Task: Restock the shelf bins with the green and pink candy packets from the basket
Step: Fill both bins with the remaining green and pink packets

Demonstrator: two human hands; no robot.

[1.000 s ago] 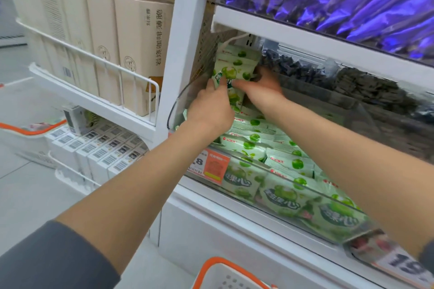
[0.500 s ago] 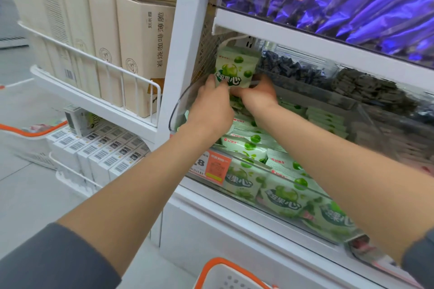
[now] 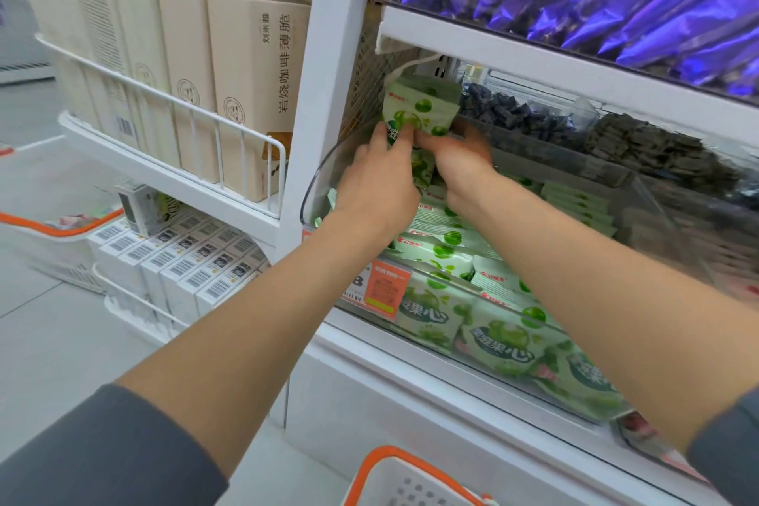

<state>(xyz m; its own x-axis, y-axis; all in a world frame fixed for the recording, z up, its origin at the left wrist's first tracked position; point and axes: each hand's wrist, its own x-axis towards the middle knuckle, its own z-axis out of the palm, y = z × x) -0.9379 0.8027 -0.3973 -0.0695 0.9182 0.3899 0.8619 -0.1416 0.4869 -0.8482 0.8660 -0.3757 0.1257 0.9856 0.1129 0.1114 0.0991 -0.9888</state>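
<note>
While both arms reach deep into the clear shelf bin, the surroundings crowd in closely. A white upright post stands just left of the bin, and beyond it tall beige boxes sit behind a white wire rail, with small barcoded white boxes on the lower shelf. Overhead, the next shelf carries purple foil packets and hangs low above the hands. To the right, neighbouring bins hold dark wrapped sweets. An orange price tag is fixed to the bin's front. At the bottom edge, the orange-rimmed white basket sits below the shelf.

Green candy packets fill the bin, lying flat in rows and standing against its clear front wall. One green packet stands upright at the back left corner. The left hand has its grip closed on this packet's lower left edge; the right hand pinches its lower right edge, fingers partly hidden behind the packet.

Compared with half a second ago, the upright packet sits in much the same spot at the back, both hands remain on its lower edge, and the stock below looks unchanged.
</note>
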